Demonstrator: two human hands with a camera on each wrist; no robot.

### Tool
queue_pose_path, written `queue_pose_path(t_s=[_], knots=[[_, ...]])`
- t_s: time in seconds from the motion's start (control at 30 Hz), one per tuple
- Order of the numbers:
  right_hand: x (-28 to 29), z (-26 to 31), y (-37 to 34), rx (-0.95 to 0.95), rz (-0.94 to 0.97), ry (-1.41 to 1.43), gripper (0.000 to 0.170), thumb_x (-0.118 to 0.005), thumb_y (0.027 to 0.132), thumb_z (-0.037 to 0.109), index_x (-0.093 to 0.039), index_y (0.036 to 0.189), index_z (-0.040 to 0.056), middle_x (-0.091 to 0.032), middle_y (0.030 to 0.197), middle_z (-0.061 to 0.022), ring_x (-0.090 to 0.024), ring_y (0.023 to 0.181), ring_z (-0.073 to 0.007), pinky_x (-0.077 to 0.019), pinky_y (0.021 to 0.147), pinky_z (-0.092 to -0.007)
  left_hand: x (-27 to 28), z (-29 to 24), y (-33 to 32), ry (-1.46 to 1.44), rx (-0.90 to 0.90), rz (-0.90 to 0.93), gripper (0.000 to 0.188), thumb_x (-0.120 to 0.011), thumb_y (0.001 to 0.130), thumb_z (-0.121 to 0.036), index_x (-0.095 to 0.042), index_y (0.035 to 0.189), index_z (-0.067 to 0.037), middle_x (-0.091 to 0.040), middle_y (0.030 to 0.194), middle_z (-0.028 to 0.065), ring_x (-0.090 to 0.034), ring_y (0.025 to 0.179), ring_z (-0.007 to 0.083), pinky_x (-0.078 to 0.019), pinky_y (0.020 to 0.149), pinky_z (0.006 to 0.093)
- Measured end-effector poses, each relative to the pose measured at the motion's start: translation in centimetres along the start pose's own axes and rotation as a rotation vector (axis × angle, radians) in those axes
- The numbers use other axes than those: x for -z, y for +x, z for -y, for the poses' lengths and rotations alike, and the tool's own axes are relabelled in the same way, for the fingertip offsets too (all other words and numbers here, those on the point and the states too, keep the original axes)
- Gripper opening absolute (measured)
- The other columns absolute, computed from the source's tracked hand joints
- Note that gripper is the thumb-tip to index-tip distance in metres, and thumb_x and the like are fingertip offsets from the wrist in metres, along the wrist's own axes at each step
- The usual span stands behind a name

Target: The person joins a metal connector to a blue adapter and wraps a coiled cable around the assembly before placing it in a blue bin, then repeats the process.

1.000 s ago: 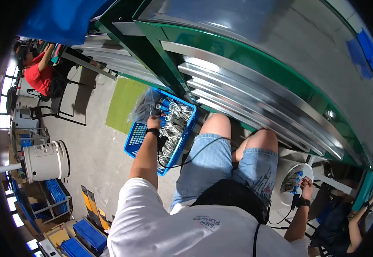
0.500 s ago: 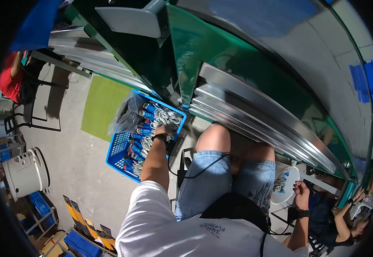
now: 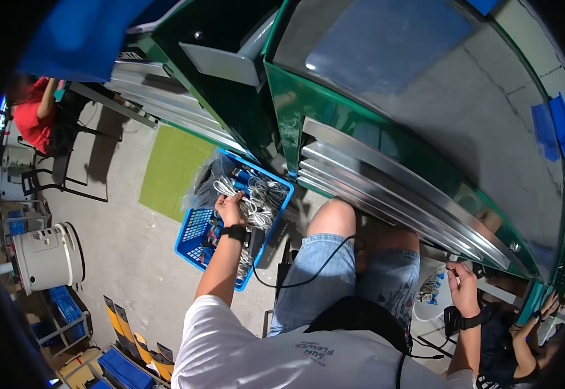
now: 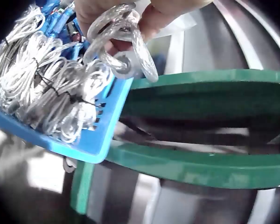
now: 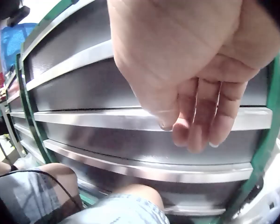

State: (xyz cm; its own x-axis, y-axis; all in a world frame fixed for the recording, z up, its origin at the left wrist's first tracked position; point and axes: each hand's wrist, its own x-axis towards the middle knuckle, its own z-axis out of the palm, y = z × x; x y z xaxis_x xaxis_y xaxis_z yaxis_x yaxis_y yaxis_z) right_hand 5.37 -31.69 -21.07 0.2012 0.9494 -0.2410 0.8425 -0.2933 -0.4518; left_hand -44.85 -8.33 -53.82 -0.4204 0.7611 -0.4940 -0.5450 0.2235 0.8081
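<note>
My left hand [image 3: 229,209] grips a coiled silvery-white cable [image 4: 145,53] over the blue plastic basket [image 3: 275,223]. In the left wrist view its loops stick out between the thumb and fingers, beyond the basket's corner. Bundled cables [image 4: 25,74] with blue connectors [image 4: 60,21] fill much of the basket below. On the other side of my legs, my right hand [image 3: 463,288] hangs above a white bucket [image 3: 430,312] that has more cables with blue ends in it. The right wrist view shows its fingers [image 5: 207,116] loosely bent, holding nothing.
A green machine frame [image 3: 286,97] with metal slats [image 3: 386,185] stands close in front of my knees. Clear plastic bags [image 3: 199,188] lie over the basket's far edge, beside a green mat [image 3: 172,168]. A black cord [image 3: 308,279] crosses my thigh. Other people sit at both sides.
My left hand was down among the bundles in the basket; now it is raised with a cable coil. My right hand has moved up slightly from the bucket. The head view has shifted.
</note>
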Motion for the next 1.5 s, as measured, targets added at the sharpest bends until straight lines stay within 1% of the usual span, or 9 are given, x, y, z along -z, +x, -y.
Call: queue_pose_path(t_s=[0.27,0.53,0.73,0.9,0.97,1.03,1.1,1.23,1.5], knots=[[2.7,5.9,0.7,0.439,0.058,0.064,0.025,-0.058,0.075,-0.002,-0.061,0.099,0.0032,-0.061,0.088,-0.0160,-0.060,0.079,-0.0337,-0.0488,0.070,-0.0385,-12.3,-21.5,-22.0,0.033,-0.550,0.302,0.049,-0.057,0.080,0.008,-0.037,0.124,0.000,-0.054,0.110,0.0090,-0.059,0.087,0.0161,-0.0476,0.080,0.0288],[10.5,10.3,-1.0,0.985,-0.135,0.259,0.028,-0.063,0.076,0.003,-0.060,0.104,0.0066,-0.062,0.090,-0.0111,-0.061,0.079,-0.0287,-0.0503,0.067,-0.0358,-25.8,-27.1,-37.3,-0.012,-0.904,0.999,0.071,-0.060,0.074,0.013,-0.030,0.133,-0.010,-0.046,0.123,0.0111,-0.053,0.106,0.0218,-0.0472,0.087,0.0367],[20.0,11.6,0.2,0.751,-0.248,0.903,0.077,-0.074,0.076,0.018,-0.029,0.135,-0.0029,-0.051,0.120,-0.0155,-0.054,0.108,-0.0229,-0.0434,0.092,-0.0347,-37.9,-22.5,-45.6,0.209,-0.742,1.484,0.065,-0.069,0.072,0.006,-0.036,0.126,-0.005,-0.049,0.119,0.0085,-0.051,0.109,0.0183,-0.0477,0.087,0.0326],[23.9,9.8,5.8,0.582,-0.377,1.158,0.069,-0.072,0.078,0.012,-0.033,0.132,-0.0022,-0.054,0.108,-0.0083,-0.055,0.097,-0.0126,-0.0458,0.084,-0.0272,-43.6,-20.8,-48.5,0.539,-0.953,1.698,0.070,-0.075,0.074,-0.011,-0.034,0.130,-0.003,-0.051,0.118,0.0110,-0.051,0.111,0.0216,-0.0460,0.092,0.0325],[24.9,8.7,7.6,0.528,-0.373,1.199,0.062,-0.071,0.078,0.011,-0.038,0.129,-0.0018,-0.056,0.104,-0.0069,-0.055,0.092,-0.0108,-0.0469,0.081,-0.0255,-45.5,-20.3,-47.3,0.523,-0.907,1.746,0.059,-0.071,0.078,-0.011,-0.037,0.126,-0.002,-0.051,0.120,0.0122,-0.052,0.111,0.0194,-0.0466,0.090,0.0304],[25.8,7.6,9.1,0.571,-0.293,1.074,0.049,-0.070,0.079,0.011,-0.047,0.120,-0.0036,-0.059,0.093,-0.0037,-0.058,0.083,-0.0104,-0.0487,0.074,-0.0244,-47.4,-20.2,-46.4,0.350,-0.349,1.869,0.042,-0.066,0.083,-0.010,-0.042,0.117,0.000,-0.056,0.112,0.0132,-0.055,0.104,0.0175,-0.0479,0.086,0.0301],[26.4,7.1,10.6,0.584,-0.383,0.988,0.032,-0.068,0.078,0.011,-0.057,0.105,-0.0013,-0.059,0.079,0.0006,-0.056,0.071,-0.0076,-0.0474,0.065,-0.0236,-48.7,-21.6,-45.5,0.547,-0.323,1.663,0.025,-0.060,0.088,-0.014,-0.047,0.102,0.002,-0.063,0.089,0.0117,-0.061,0.077,0.0158,-0.0521,0.075,0.0306],[28.4,5.6,12.3,0.574,-0.539,0.458,0.018,-0.063,0.074,0.009,-0.059,0.091,0.0034,-0.054,0.066,0.0018,-0.047,0.061,-0.0052,-0.0395,0.055,-0.0247,-51.5,-21.8,-42.6,0.421,-0.214,1.352,0.053,-0.066,0.084,-0.015,-0.035,0.124,0.002,-0.058,0.097,0.0121,-0.060,0.086,0.0168,-0.0547,0.073,0.0334],[29.0,2.9,15.1,0.404,-0.049,0.613,0.027,-0.063,0.078,0.009,-0.057,0.103,0.0005,-0.056,0.081,-0.0028,-0.053,0.064,-0.0096,-0.0449,0.057,-0.0246,-53.3,-20.6,-39.0,0.410,-0.025,1.498,0.019,-0.063,0.086,-0.012,-0.058,0.100,0.000,-0.058,0.091,0.0067,-0.060,0.085,0.0143,-0.0535,0.077,0.0275]])
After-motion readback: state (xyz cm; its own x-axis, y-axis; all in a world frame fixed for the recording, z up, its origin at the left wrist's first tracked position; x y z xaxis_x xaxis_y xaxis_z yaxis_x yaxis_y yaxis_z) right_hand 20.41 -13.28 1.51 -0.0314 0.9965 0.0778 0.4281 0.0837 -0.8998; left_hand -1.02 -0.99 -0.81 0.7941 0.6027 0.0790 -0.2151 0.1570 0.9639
